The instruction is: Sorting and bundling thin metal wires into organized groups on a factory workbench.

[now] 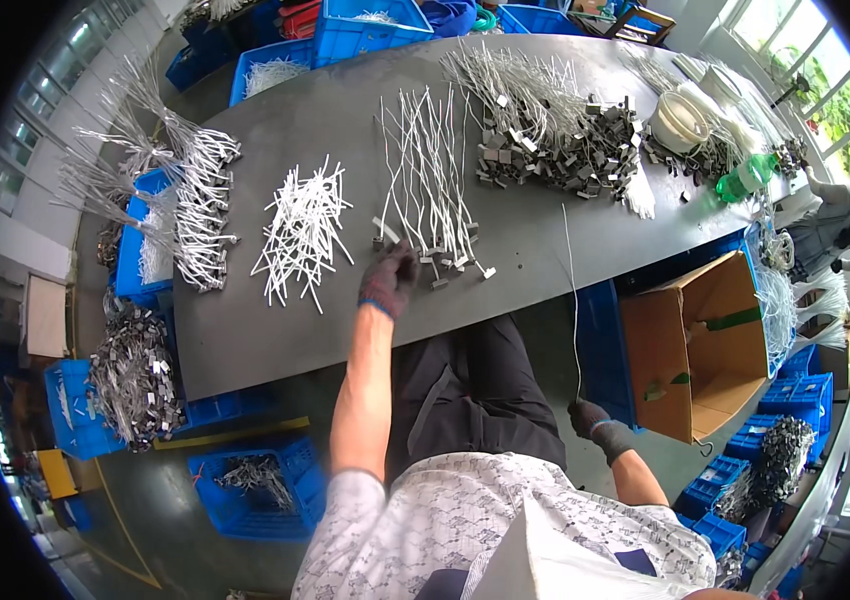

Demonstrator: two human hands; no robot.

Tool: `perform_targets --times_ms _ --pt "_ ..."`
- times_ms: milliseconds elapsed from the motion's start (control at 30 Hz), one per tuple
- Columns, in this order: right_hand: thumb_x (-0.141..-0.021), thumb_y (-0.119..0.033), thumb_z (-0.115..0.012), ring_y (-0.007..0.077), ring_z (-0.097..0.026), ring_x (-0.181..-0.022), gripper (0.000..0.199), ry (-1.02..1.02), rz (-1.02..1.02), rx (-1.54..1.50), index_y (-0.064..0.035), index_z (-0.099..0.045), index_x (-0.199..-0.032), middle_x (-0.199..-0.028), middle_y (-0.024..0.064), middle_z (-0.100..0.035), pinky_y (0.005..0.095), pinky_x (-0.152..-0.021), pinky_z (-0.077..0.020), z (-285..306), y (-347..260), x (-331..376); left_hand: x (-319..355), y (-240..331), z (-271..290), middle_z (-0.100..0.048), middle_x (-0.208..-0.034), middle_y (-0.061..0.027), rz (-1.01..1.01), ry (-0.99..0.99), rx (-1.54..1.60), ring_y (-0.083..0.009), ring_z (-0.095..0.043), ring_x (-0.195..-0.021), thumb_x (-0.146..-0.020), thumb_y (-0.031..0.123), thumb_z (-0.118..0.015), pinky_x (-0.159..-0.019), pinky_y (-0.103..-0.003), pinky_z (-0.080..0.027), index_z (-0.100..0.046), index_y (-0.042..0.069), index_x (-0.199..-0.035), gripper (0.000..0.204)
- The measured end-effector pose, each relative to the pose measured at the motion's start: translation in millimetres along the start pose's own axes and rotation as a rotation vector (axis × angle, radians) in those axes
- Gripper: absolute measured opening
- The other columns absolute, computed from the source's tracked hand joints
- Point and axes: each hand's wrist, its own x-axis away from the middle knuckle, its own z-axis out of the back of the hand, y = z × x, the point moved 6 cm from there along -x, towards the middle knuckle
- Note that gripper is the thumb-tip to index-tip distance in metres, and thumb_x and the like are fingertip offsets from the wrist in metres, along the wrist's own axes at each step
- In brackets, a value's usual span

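My left hand [390,278], in a dark knitted glove, is at the table by the lower ends of a spread row of thin white wires [425,170]. Its fingers are closed, and what they pinch is hidden. A short white piece [386,230] shows just beyond the fingertips. Small grey blocks [442,268] sit at the near ends of those wires. Low beside my right thigh, my gloved right hand [595,420] grips one long thin wire [575,310], whose far end reaches up over the tabletop.
A pile of short white tubes [303,232] lies left of the wires. Grey-block wires [555,145] heap at the back right, near a white tub [680,122] and a green bottle [747,178]. A cardboard box [655,340] stands below the table's right edge. Another person [835,220] is far right.
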Motion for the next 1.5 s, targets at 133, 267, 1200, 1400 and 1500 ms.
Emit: perform_targets --times_ms 133,267,1200,1400,1500 --pt "-0.095 -0.021 -0.054 0.0377 -0.07 -0.092 0.024 0.641 0.039 -0.132 -0.0058 -0.067 -0.108 -0.098 0.0197 -0.072 0.0451 -0.078 -0.0558 97.6 -56.6 37.8 -23.3 -40.0 -41.9 -0.069 -0.095 -0.0102 -0.102 -0.063 -0.174 -0.0215 -0.069 -0.084 -0.095 0.004 -0.064 -0.071 -0.036 -0.06 -0.063 0.004 -0.108 0.013" --pt "-0.095 -0.023 -0.05 0.0413 -0.069 -0.097 0.028 0.531 -0.025 -0.186 -0.0067 -0.065 -0.112 -0.099 0.0225 -0.071 0.051 -0.08 -0.0545 197.7 -123.1 47.6 -19.9 -76.0 -121.8 -0.07 -0.091 -0.0102 -0.081 -0.072 -0.036 -0.0249 -0.071 -0.08 -0.1 0.01 -0.061 -0.073 -0.039 -0.061 -0.06 0.004 -0.102 0.007" --pt "-0.072 0.004 -0.067 0.0308 -0.07 -0.091 0.066 1.006 0.247 -0.881 -0.0004 -0.051 -0.135 -0.109 0.0195 -0.068 0.0379 -0.079 -0.0562 398.4 -159.9 13.0 74.7 -100.1 -128.9 -0.072 -0.09 -0.0048 -0.301 -0.193 -0.758 -0.0119 -0.065 -0.08 -0.096 0.024 -0.071 -0.074 -0.028 -0.053 -0.072 0.0 -0.098 0.024" --pt "-0.064 0.003 -0.072 0.0434 -0.063 -0.105 0.071 1.239 0.293 -0.634 0.0009 -0.053 -0.132 -0.119 0.0228 -0.064 0.0466 -0.095 -0.0526 402.3 -176.6 -21.0 75.3 -105.3 -116.1 -0.067 -0.077 -0.0036 -0.487 -0.159 -0.788 -0.0082 -0.057 -0.074 -0.095 0.021 -0.073 -0.066 -0.029 -0.048 -0.069 -0.001 -0.095 0.023" --pt "-0.069 0.001 -0.073 0.0352 -0.064 -0.104 0.063 1.315 0.312 -0.484 -0.0037 -0.056 -0.129 -0.118 0.019 -0.064 0.0423 -0.086 -0.0561 410.4 -173.8 -29.4 59.5 -95.5 -109.7 -0.066 -0.075 -0.0033 -0.469 -0.12 -0.787 -0.0083 -0.056 -0.072 -0.095 0.024 -0.072 -0.065 -0.03 -0.048 -0.069 0.0 -0.091 0.025"
